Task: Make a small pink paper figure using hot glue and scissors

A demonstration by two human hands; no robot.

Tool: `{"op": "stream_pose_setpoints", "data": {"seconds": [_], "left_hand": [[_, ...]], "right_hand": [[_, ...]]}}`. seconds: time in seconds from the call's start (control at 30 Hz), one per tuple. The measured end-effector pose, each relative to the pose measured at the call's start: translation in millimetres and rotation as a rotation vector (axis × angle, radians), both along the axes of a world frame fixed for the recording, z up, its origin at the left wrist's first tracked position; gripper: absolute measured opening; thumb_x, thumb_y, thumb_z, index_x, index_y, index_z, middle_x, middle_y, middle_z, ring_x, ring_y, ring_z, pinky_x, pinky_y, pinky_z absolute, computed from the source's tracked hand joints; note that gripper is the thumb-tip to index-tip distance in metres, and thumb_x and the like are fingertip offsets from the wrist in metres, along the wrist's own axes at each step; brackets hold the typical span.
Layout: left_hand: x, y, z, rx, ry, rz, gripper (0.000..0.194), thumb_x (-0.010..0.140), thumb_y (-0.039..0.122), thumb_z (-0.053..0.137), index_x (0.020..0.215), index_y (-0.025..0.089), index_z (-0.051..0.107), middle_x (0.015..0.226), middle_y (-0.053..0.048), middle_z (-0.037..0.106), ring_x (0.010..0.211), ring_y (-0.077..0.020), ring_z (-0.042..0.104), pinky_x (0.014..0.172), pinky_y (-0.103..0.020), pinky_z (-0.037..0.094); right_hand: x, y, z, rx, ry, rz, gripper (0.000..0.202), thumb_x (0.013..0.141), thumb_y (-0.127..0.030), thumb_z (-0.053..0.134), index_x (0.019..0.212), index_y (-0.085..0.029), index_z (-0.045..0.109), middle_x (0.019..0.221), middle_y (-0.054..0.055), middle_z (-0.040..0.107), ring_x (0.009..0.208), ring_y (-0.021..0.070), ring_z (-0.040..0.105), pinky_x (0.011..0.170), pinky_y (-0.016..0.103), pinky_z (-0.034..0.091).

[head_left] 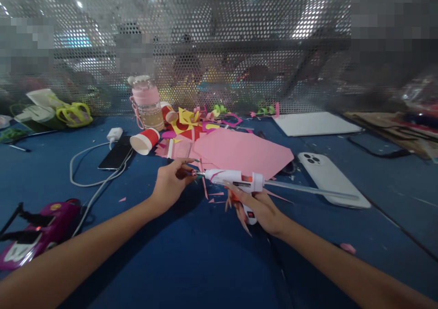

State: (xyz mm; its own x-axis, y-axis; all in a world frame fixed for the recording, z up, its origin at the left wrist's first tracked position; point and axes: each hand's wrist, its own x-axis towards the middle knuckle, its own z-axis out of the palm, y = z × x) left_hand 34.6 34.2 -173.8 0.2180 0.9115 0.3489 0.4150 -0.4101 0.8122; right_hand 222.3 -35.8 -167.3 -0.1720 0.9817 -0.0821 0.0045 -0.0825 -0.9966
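My right hand is wrapped around the handle of a white and orange hot glue gun. A long translucent glue stick juts from its rear end. The metal nozzle points left and meets the fingertips of my left hand. Those fingers are pinched together on something small, which I cannot make out; bits of pink and green show there. Just beyond the gun lies a large pink paper sheet, with a narrow pink paper strip hanging down near the nozzle.
Coloured paper scraps are heaped behind, by a pink-lidded bottle and a red paper cup. At left are a black phone with a white cable and a purple toy-like object. A white phone lies right.
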Motion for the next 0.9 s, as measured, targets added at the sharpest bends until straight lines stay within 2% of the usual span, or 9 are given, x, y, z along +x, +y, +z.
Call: {"op": "stream_pose_setpoints", "data": {"seconds": [0.17,0.33,0.4,0.47,0.57,0.67,0.77,0.9], "left_hand": [[0,0,-0.5,-0.013,-0.041,-0.009,0.032,0.062,0.014,0.066,0.093,0.016,0.061,0.069,-0.001,0.068,0.058,-0.0109,0.062,0.057,-0.021,0.052],[1,-2,0.4,-0.020,-0.052,-0.025,0.030,0.062,0.016,0.066,0.092,0.015,0.061,0.069,-0.001,0.069,0.057,-0.0110,0.063,0.057,-0.021,0.052],[1,-2,0.9,-0.007,-0.042,-0.026,0.030,0.061,0.016,0.066,0.091,0.016,0.062,0.068,-0.001,0.069,0.058,-0.0110,0.063,0.057,-0.021,0.052],[1,-2,1.3,0.007,-0.026,-0.027,0.030,0.062,0.016,0.066,0.092,0.016,0.062,0.068,0.000,0.069,0.058,-0.0111,0.063,0.057,-0.021,0.052],[1,-1,1.2,0.012,-0.002,-0.029,0.031,0.062,0.016,0.067,0.093,0.016,0.061,0.068,0.000,0.068,0.059,-0.0113,0.063,0.058,-0.021,0.052],[0,-1,0.3,-0.009,0.006,-0.014,0.032,0.061,0.013,0.067,0.092,0.017,0.061,0.067,0.001,0.067,0.060,-0.0110,0.063,0.059,-0.020,0.051],[1,1,-0.8,-0.051,-0.007,0.005,0.031,0.061,0.011,0.066,0.091,0.018,0.061,0.067,0.002,0.066,0.057,-0.0101,0.062,0.056,-0.020,0.051],[1,5,0.5,-0.095,0.024,0.051,0.030,0.063,0.013,0.066,0.092,0.017,0.059,0.068,0.001,0.065,0.055,-0.0111,0.061,0.052,-0.020,0.050]], "right_hand": [[0,0,-2.0,-0.030,0.005,-0.016,0.043,0.063,-0.060,0.056,0.069,-0.018,0.055,0.032,-0.006,0.045,0.026,0.0076,0.039,0.029,0.022,0.034],[0,1,-4.1,-0.056,0.006,-0.017,0.057,0.066,-0.056,0.056,0.103,-0.013,0.056,0.031,-0.008,0.044,0.025,0.0095,0.040,0.028,0.023,0.036],[0,1,-3.5,-0.045,0.018,-0.003,0.061,0.066,-0.057,0.055,0.108,-0.012,0.054,0.032,-0.008,0.045,0.025,0.0099,0.041,0.028,0.023,0.036],[0,1,-3.4,-0.030,0.028,0.002,0.060,0.065,-0.059,0.056,0.104,-0.013,0.056,0.033,-0.008,0.046,0.024,0.0098,0.041,0.026,0.023,0.035],[1,1,-6.1,-0.004,0.021,-0.041,0.048,0.065,-0.061,0.055,0.079,-0.015,0.059,0.031,-0.007,0.044,0.024,0.0089,0.040,0.026,0.022,0.033],[2,2,-9.9,0.034,0.016,-0.104,0.043,0.067,-0.060,0.054,0.061,-0.017,0.053,0.029,-0.006,0.043,0.025,0.0079,0.040,0.029,0.021,0.032],[2,2,-11.5,0.083,0.031,-0.122,0.042,0.069,-0.059,0.052,0.062,-0.017,0.052,0.030,-0.006,0.043,0.026,0.0077,0.040,0.030,0.021,0.032],[2,0,-12.4,0.168,0.034,-0.127,0.039,0.074,-0.056,0.047,0.074,-0.017,0.053,0.035,-0.007,0.044,0.028,0.0088,0.040,0.030,0.022,0.031]]}}
